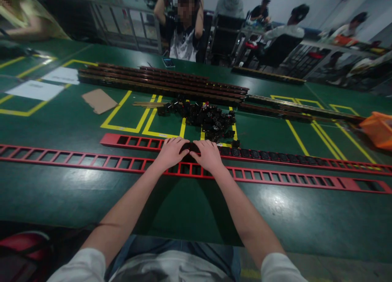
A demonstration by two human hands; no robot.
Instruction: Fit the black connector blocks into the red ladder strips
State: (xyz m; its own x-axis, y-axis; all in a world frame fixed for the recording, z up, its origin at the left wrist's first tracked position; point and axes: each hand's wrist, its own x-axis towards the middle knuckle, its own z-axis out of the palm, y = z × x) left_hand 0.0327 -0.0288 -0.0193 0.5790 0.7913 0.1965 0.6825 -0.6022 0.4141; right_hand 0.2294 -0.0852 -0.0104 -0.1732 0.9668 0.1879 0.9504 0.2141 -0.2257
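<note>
My left hand [173, 152] and my right hand [208, 154] meet over the far red slotted rail [112, 140]. Between them is a small black part [191, 147], with the fingers of both hands curled over it and the thumbs nearly touching on the near side. Just right of my right hand, a row of black square pieces [255, 154] fills several slots of that rail. The slots left of my left hand show bare table. A second red slotted rail [76, 159] lies closer to me, under my wrists. Beyond the hands is a heap of black parts [214, 121].
Long dark brown rails [165, 84] are stacked across the far side. Cardboard [99, 101], white papers [36, 89] and a phone [168, 62] lie on the green table [92, 196]. An orange bin [378, 130] stands at right. A person [183, 33] sits opposite; others are behind.
</note>
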